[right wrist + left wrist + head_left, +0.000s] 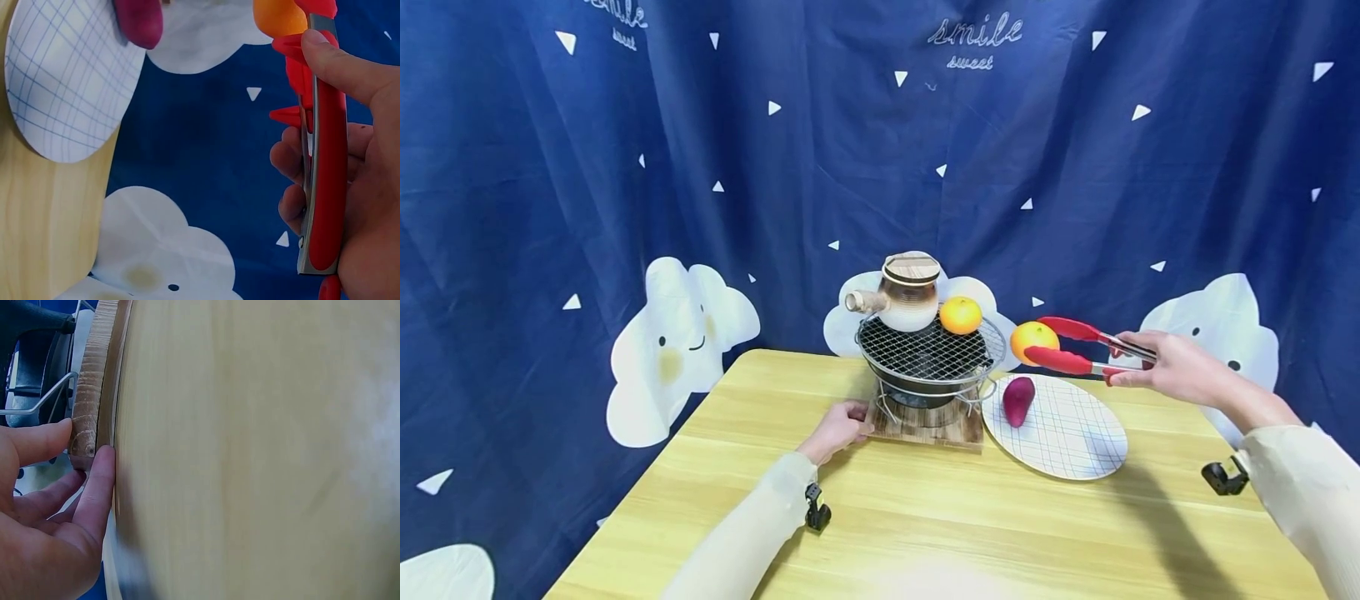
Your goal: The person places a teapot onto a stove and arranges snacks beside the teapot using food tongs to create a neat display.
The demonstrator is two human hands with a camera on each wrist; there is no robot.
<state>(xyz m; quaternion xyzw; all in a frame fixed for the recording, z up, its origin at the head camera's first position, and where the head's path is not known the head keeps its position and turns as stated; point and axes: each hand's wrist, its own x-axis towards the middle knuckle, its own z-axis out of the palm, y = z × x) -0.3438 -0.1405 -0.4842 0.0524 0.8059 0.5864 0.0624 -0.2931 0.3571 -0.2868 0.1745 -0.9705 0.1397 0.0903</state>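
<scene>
My right hand (1180, 367) grips a pair of red-tipped tongs (328, 175), and between the tips an orange (1028, 340) is held in the air near the plate's far edge. My left hand (838, 429) pinches the left corner of a wooden board (94, 381), thumb on top and fingers at its edge and underside. On that board stands a round black grill (917, 387) with a wire mesh top (917, 350). A second orange (960, 316) sits on the mesh at the back right. Beside it is a brown and white clay teapot (910, 304) with a wooden lid.
A white oval plate (1075, 433) with blue grid lines lies right of the grill, bearing a dark purple-red sweet potato-like item (1018, 402). The light wooden table (820, 533) ends near a blue curtain (850, 167) with cloud prints.
</scene>
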